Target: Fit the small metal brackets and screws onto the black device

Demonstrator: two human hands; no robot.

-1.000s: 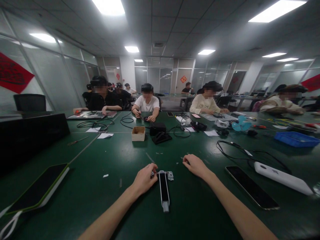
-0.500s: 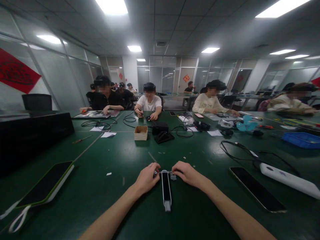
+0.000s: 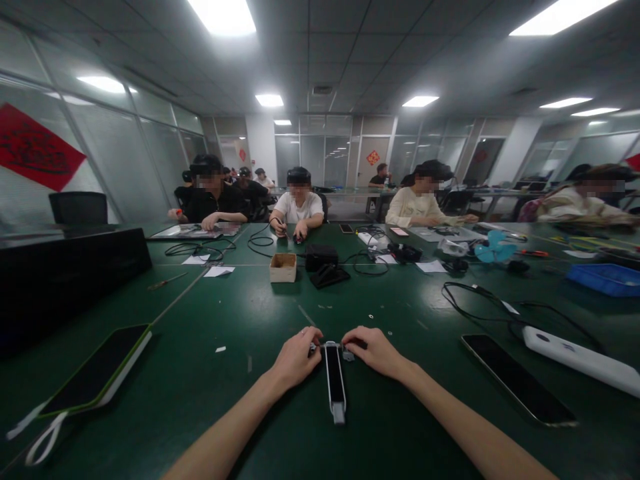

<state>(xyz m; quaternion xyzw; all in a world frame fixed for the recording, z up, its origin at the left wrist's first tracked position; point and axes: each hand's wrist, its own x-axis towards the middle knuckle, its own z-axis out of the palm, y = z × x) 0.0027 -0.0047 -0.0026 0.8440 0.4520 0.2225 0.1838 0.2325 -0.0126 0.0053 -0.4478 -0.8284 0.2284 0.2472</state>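
Note:
A narrow device with a black face and a pale frame (image 3: 335, 377) lies on the green table, its long side pointing toward me. At its far left corner my left hand (image 3: 299, 357) has its fingers closed on a small grey part (image 3: 313, 349). My right hand (image 3: 373, 350) is at the far right corner, thumb and fingertips pinched at another small grey part (image 3: 349, 356). The fingers partly cover both grey parts, so their full shape is hidden.
Phones lie left (image 3: 95, 373) and right (image 3: 517, 380), the right one beside a white power strip (image 3: 580, 360) with black cable. Ahead are an open box (image 3: 283, 269), a black case (image 3: 321, 257) and a blue tray (image 3: 606, 279). Several people sit across the table.
The view has shifted slightly. My hands stay at the far end of the device, with the right fingers slightly changed in pose. A person across at the left has raised a hand a little.

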